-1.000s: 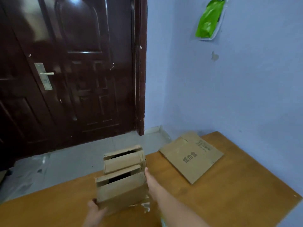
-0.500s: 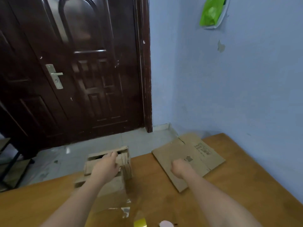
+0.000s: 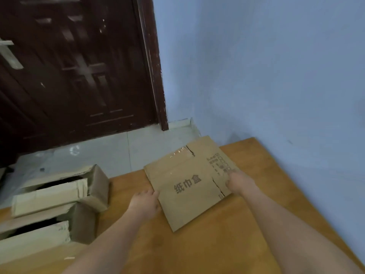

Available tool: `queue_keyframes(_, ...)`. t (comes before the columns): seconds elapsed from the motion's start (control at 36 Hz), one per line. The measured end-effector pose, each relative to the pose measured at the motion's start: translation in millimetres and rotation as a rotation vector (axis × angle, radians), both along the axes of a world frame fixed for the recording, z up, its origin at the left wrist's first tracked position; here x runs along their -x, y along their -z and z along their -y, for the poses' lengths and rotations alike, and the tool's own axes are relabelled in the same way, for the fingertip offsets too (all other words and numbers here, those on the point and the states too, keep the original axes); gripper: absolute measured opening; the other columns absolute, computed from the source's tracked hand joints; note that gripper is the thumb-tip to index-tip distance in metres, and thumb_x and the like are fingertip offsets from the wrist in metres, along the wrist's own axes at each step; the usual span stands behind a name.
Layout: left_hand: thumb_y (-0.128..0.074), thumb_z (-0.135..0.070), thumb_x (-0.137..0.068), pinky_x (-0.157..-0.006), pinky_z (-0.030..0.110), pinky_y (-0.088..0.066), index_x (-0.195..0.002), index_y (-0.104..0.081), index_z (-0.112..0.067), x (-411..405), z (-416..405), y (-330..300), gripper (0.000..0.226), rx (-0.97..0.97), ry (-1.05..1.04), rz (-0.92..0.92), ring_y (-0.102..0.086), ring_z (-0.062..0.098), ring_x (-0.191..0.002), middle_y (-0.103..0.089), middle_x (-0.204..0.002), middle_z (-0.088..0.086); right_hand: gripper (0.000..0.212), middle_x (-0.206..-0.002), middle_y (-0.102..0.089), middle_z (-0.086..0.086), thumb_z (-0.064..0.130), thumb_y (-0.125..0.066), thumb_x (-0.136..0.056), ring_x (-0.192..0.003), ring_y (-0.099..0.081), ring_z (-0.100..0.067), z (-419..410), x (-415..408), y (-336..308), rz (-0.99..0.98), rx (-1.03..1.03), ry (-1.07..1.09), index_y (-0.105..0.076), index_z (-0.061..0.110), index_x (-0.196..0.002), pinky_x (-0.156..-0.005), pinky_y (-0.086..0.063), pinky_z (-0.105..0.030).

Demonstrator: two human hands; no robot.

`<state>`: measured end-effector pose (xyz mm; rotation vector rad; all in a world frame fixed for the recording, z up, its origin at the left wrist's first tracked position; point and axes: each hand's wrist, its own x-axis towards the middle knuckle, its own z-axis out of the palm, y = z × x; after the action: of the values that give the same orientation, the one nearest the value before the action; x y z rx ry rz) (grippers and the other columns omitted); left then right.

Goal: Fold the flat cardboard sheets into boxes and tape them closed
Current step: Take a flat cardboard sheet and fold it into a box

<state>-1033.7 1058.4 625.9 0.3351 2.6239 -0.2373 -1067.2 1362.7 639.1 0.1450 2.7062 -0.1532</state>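
A flat brown cardboard sheet (image 3: pixel 185 182) with printed characters lies on the wooden table (image 3: pixel 256 204) near the far edge. My left hand (image 3: pixel 146 202) grips its left edge, fingers curled over the cardboard. My right hand (image 3: pixel 237 180) holds its right edge, fingertips on top of the flap. Two folded boxes (image 3: pixel 57 202) sit at the left of the table, one behind the other, their top flaps partly raised.
A blue wall (image 3: pixel 276 76) runs along the table's right side. Beyond the far table edge lies a pale tiled floor (image 3: pixel 118 151) and a dark wooden door (image 3: pixel 79 66).
My left hand left the folded boxes and moved right to the flat sheet's left edge. My right hand shifted to the sheet's right edge. The view tilted down and right.
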Motion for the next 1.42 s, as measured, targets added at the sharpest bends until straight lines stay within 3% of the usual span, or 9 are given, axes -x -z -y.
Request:
queue_keyframes(0.31, -0.047, -0.042, -0.093, -0.086, 0.039, -0.051, -0.126, -0.035, -0.016, 19.4, -29.3, 43.6, 0.044, -0.488, -0.646, 0.007, -0.054, 0.025, -0.108, -0.05, -0.125, 0.006, 0.077, -0.156, -0.009, -0.014, 0.038, -0.045, -0.095, -0.143, -0.01, -0.032, -28.8, 58.0, 43.3, 0.048, 0.285, 0.287, 0.002, 0.012, -0.15, -0.115, -0.021, -0.048)
queue_keyframes(0.44, -0.065, -0.024, -0.086, -0.093, 0.04, -0.047, -0.131, -0.037, -0.001, 30.0, -38.8, 41.0, 0.057, -0.963, -1.306, 0.035, -0.052, 0.035, -0.116, -0.052, -0.129, 0.015, 0.068, -0.146, -0.027, -0.018, 0.041, -0.048, -0.093, -0.135, -0.024, -0.034, -26.5, 55.6, 52.1, 0.009, 0.331, 0.437, -0.023, 0.004, -0.145, -0.109, -0.028, -0.043)
queue_keyframes(0.53, -0.064, -0.01, -0.088, -0.095, 0.042, -0.044, -0.128, -0.047, -0.001, 28.3, -37.3, 34.6, 0.044, -1.12, -1.438, 0.052, -0.053, 0.035, -0.114, -0.056, -0.127, 0.016, 0.058, -0.141, -0.033, -0.018, 0.044, -0.048, -0.093, -0.131, -0.031, -0.034, -29.5, 46.8, 51.1, 0.036, 0.392, 0.511, -0.039, 0.008, -0.138, -0.107, -0.031, -0.042)
queue_keyframes(0.72, -0.061, -0.006, -0.09, -0.094, 0.045, -0.042, -0.129, -0.041, -0.008, 29.0, -31.5, -19.0, 0.044, -1.273, -1.322, -0.061, -0.051, 0.031, -0.107, -0.052, -0.128, 0.013, 0.045, -0.125, -0.056, -0.014, 0.038, -0.056, -0.091, -0.103, -0.054, -0.03, -37.7, 37.1, 12.4, -0.065, 0.7, 0.703, -0.047, 0.005, -0.119, -0.084, -0.042, -0.033)
queue_keyframes(0.83, -0.057, -0.004, -0.091, -0.094, 0.042, -0.042, -0.135, -0.039, -0.009, 28.5, -17.1, -70.6, 0.048, -1.366, -1.2, -0.137, -0.05, 0.032, -0.116, -0.052, -0.13, 0.013, 0.061, -0.137, -0.045, -0.017, 0.038, -0.058, -0.091, -0.125, -0.044, -0.033, -29.5, 36.7, -35.3, -0.182, 0.864, 0.758, -0.037, 0.002, -0.135, -0.095, -0.036, -0.037)
queue_keyframes(1.03, -0.057, -0.001, -0.091, -0.078, 0.034, -0.044, -0.116, -0.045, -0.013, 11.4, 28.7, -169.3, 0.03, -1.513, -1.029, -0.329, -0.052, 0.022, -0.094, -0.055, -0.112, 0.008, 0.034, -0.119, -0.06, -0.008, 0.023, -0.061, -0.09, -0.111, -0.057, -0.026, 5.1, 33.0, -115.7, -0.312, 1.028, 0.535, -0.057, 0.005, -0.119, -0.102, -0.043, -0.047)
queue_keyframes(1.19, -0.058, 0.006, -0.086, -0.071, 0.032, -0.052, -0.102, -0.049, -0.012, -23.8, 97.8, -227.5, 0.026, -1.653, -0.913, -0.462, -0.059, 0.021, -0.083, -0.061, -0.09, 0.002, 0.007, -0.092, -0.065, -0.012, 0.014, -0.053, -0.095, -0.077, -0.064, -0.023, 74.5, -4.9, -195.4, -0.337, 1.252, 0.482, -0.056, 0.014, -0.089, -0.058, -0.057, -0.036)
queue_keyframes(1.31, -0.057, 0.008, -0.086, -0.075, 0.039, -0.054, -0.092, -0.05, -0.018, -53.7, 157.4, -243.6, 0.027, -1.742, -0.857, -0.498, -0.062, 0.022, -0.088, -0.064, -0.097, 0.004, 0.017, -0.108, -0.064, -0.016, 0.015, -0.049, -0.096, -0.092, -0.064, -0.027, 124.0, -30.7, -223.0, -0.366, 1.317, 0.334, -0.058, 0.006, -0.108, -0.086, -0.051, -0.045)
queue_keyframes(1.42, -0.06, 0.004, -0.086, -0.085, 0.04, -0.052, -0.093, -0.048, -0.021, -93.1, 220.3, -243.1, 0.029, -1.678, -0.812, -0.65, -0.061, 0.024, -0.098, -0.063, -0.102, 0.003, 0.027, -0.108, -0.064, -0.013, 0.011, -0.045, -0.098, -0.095, -0.063, -0.023, 189.6, -65.7, -234.2, -0.395, 1.352, 0.205, -0.054, 0.001, -0.122, -0.083, -0.054, -0.038)
